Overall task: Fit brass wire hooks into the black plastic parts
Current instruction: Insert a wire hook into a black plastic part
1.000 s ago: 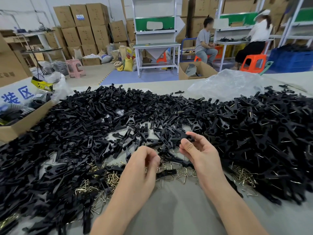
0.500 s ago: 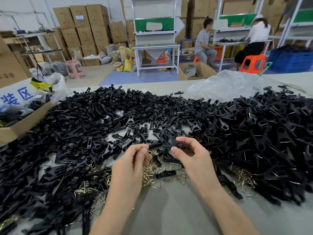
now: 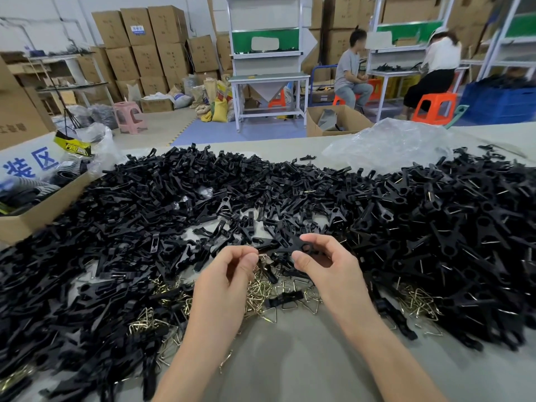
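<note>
Right hand raised, pinching black plastic part, left hand alongside, pinching seemingly a brass hook

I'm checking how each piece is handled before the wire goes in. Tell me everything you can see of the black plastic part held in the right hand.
The black plastic part is a flat, matte piece with a round hole near its gripped end and arms splaying leftward. The right hand pinches it between thumb and forefinger, roughly level above the pile of loose black plastic parts. At its left tip the left hand pinches what looks like a thin brass wire hook, mostly hidden.
</note>
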Demonstrator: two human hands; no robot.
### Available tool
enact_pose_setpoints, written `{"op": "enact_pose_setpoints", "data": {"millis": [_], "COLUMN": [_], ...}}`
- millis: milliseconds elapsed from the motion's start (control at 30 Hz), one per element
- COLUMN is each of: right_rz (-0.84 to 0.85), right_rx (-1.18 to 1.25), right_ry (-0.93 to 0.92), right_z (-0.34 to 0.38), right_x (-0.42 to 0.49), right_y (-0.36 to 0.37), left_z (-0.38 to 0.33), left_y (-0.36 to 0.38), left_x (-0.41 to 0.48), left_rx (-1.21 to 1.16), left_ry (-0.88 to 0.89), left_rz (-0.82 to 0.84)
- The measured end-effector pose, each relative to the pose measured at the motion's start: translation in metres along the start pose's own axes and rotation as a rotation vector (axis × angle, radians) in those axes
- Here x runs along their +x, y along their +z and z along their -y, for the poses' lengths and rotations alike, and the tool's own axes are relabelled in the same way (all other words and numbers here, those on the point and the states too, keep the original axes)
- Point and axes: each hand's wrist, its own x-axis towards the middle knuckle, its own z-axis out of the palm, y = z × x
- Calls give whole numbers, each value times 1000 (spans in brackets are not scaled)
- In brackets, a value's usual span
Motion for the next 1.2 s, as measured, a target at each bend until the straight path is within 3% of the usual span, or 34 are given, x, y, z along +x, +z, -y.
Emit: {"op": "enact_pose_setpoints", "data": {"millis": [233, 500, 1200], "right_rz": [103, 248, 273], "right_rx": [4, 46, 108], "right_ry": [-18, 4, 6], "right_z": [5, 11, 13], "right_x": [-3, -7, -9], "right_y": [5, 7, 8], "left_z": [-4, -2, -4], "left_y": [-1, 2, 9], "left_x": [7, 6, 4], "left_rx": [-450, -449, -476], "left_ry": [-258, -282, -340], "left_rz": [-25, -10, -26]}}
